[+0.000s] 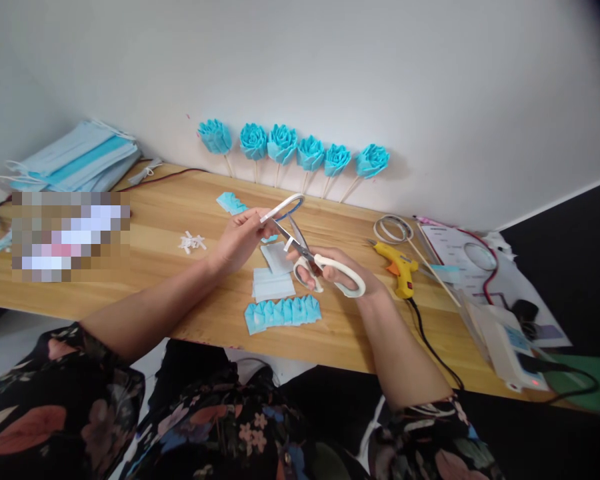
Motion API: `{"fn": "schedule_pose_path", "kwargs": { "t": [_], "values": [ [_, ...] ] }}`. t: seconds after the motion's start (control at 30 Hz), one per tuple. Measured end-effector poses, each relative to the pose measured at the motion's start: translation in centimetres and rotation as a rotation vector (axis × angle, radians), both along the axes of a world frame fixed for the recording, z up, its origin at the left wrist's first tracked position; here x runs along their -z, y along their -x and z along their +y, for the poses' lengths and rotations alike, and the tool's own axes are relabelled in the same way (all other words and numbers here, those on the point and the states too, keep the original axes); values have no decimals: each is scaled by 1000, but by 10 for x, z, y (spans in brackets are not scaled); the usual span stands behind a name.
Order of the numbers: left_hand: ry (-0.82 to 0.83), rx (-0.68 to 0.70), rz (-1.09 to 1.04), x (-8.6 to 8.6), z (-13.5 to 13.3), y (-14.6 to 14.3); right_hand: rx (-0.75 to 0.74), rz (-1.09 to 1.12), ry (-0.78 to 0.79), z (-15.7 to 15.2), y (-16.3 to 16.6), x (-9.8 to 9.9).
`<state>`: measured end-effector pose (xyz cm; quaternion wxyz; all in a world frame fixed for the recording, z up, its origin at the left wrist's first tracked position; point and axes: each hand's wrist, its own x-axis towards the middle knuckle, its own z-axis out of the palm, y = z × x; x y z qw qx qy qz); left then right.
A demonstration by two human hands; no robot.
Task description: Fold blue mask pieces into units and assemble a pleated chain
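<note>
My left hand (243, 237) pinches a thin white strip (283, 207) that curves up and to the right above the wooden table (170, 213). In my right hand (337, 267) are white-handled scissors (325, 267), blades parted and pointing up-left at the strip. Below the hands lie a row of folded blue pieces (283, 312) and a pale folded stack (273, 283).
Several blue fabric roses (283, 143) on sticks lean against the wall. A stack of blue face masks (77, 160) sits at the far left, white scraps (193, 242) lie nearby, and a yellow glue gun (397, 263), wires and papers crowd the right end.
</note>
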<state>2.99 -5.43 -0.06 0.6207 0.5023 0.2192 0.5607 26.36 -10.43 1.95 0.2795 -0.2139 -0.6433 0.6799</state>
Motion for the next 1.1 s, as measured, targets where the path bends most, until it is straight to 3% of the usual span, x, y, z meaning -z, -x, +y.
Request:
{"fn": "schedule_pose_path", "kwargs": {
  "t": [0.33,0.77,1.1],
  "values": [
    [8,4,5,0,-3,-3,48,-3,19,2,4,7],
    [4,101,58,6,-10,-9,99,33,-99,1,12,7],
    [17,115,81,4,-14,-11,103,52,-67,-1,15,9]
  ]
}}
